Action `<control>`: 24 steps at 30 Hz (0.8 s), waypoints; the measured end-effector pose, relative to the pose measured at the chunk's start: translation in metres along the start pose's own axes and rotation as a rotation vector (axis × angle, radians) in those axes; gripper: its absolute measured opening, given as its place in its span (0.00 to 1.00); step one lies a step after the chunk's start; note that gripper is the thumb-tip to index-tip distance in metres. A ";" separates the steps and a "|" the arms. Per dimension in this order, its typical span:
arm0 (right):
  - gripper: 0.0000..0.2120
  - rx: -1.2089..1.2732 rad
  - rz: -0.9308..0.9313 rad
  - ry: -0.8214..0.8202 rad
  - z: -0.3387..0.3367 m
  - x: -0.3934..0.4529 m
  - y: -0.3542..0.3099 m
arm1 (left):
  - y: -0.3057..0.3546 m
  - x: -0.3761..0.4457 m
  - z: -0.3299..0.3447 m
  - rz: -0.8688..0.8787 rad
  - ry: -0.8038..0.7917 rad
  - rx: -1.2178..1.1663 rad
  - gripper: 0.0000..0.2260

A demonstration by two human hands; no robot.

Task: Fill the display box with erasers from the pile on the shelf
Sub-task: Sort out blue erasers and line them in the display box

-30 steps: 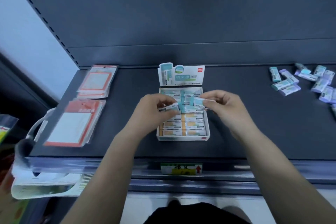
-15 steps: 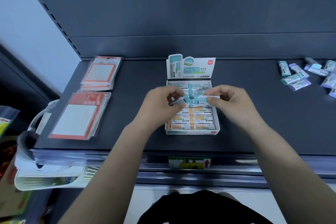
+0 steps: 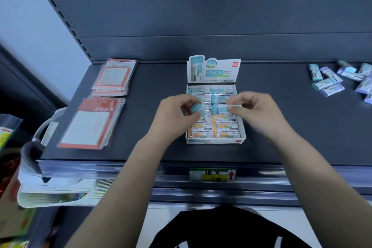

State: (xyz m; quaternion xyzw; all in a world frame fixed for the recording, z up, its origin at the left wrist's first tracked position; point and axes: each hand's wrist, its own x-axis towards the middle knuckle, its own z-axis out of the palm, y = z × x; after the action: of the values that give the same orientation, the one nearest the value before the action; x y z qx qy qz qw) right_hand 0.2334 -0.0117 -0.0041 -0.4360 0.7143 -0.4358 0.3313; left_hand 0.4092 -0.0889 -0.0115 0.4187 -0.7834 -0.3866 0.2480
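The white display box (image 3: pixel 215 140) stands mid-shelf with its printed lid flap upright, and rows of wrapped erasers lie inside. My left hand (image 3: pixel 175 117) pinches a teal-ended eraser (image 3: pixel 196 109) over the box's left column. A second teal eraser (image 3: pixel 221 108) is pinched by my right hand (image 3: pixel 259 112) over the right column. The pile of loose teal and lilac erasers (image 3: pixel 340 80) lies on the shelf at the far right, partly cut off by the frame edge.
Two stacks of orange-bordered packaged notepads (image 3: pixel 112 76) (image 3: pixel 90 125) lie on the left of the dark shelf (image 3: pixel 291 131). A price label (image 3: pixel 212 174) sits on the shelf's front rail. Booklets and papers (image 3: pixel 56 193) fill the lower left.
Both hands have stayed over the box with their erasers. The left eraser has turned so its teal end faces up. The camera view has shifted slightly.
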 end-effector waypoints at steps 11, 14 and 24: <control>0.05 -0.318 -0.085 -0.035 0.001 -0.002 0.010 | -0.010 0.000 0.001 0.105 -0.067 0.479 0.14; 0.06 -0.445 -0.126 0.005 0.005 -0.003 0.011 | -0.010 -0.002 0.003 0.092 -0.049 0.475 0.14; 0.11 -0.603 -0.212 0.054 0.016 -0.005 0.018 | -0.004 0.000 0.007 0.106 -0.065 0.443 0.10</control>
State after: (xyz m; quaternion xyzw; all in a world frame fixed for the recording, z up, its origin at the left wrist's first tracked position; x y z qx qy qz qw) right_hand 0.2424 -0.0081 -0.0267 -0.5747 0.7704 -0.2481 0.1210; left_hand 0.4055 -0.0876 -0.0188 0.4085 -0.8776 -0.2048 0.1448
